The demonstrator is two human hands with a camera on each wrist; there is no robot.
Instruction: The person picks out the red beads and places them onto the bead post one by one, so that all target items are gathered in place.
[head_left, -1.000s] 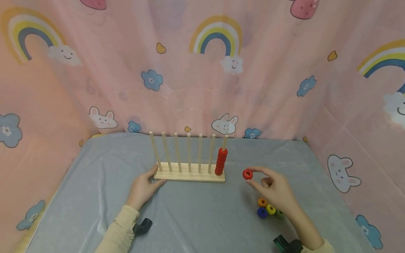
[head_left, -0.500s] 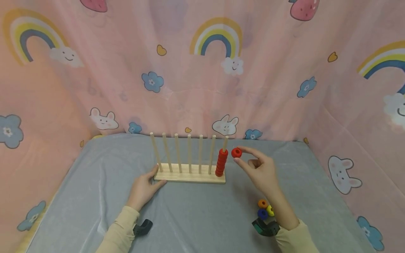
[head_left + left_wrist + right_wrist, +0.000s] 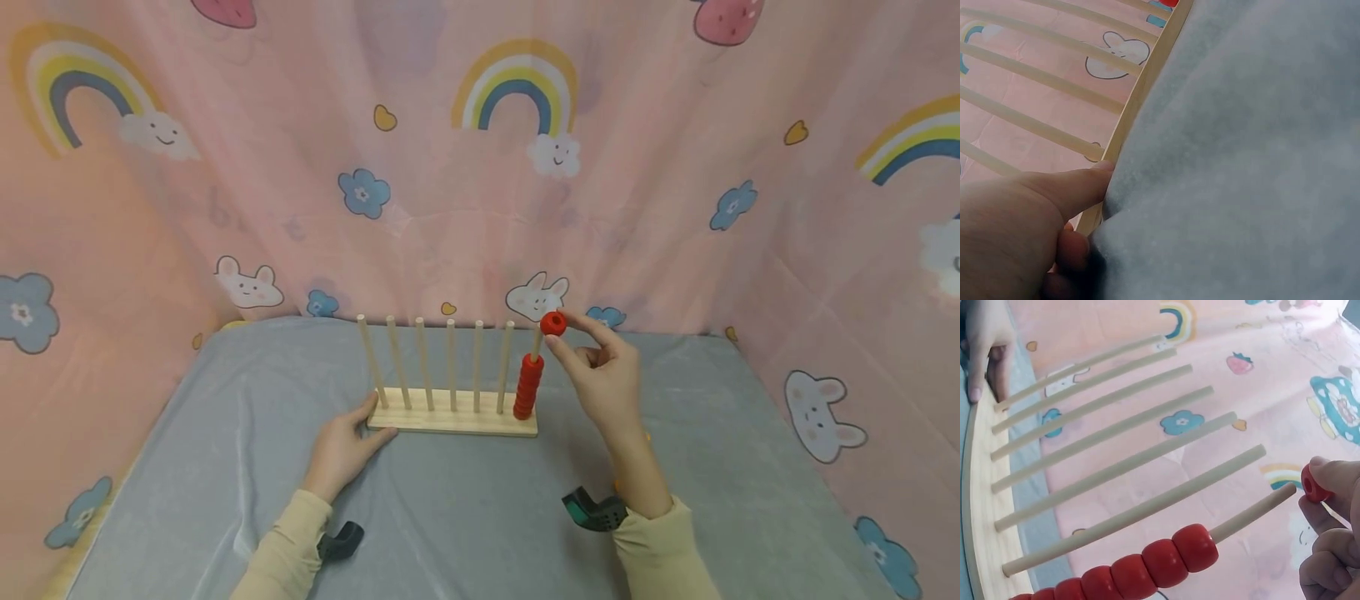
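A wooden peg rack (image 3: 442, 423) with several upright pegs stands in the middle of the table. Its rightmost peg carries a stack of red beads (image 3: 528, 387); the other pegs are bare. My left hand (image 3: 341, 446) grips the rack's left end, thumb along the front edge of the base. Between thumb and forefinger, my right hand (image 3: 606, 379) pinches a red bead (image 3: 553, 324) by the top of the rightmost peg. In the right wrist view that bead (image 3: 1314, 484) is just off the peg's tip (image 3: 1291, 489), apart from it, its hole showing.
A grey cloth (image 3: 450, 517) covers the table, and a pink patterned curtain (image 3: 450, 233) hangs behind and at both sides. Behind my right wrist an orange bead (image 3: 618, 485) and a yellow one (image 3: 648, 436) barely show.
My right hand has carried the red bead up and to the left, from beside the rack to the rightmost peg's top. The left hand keeps its hold on the rack.
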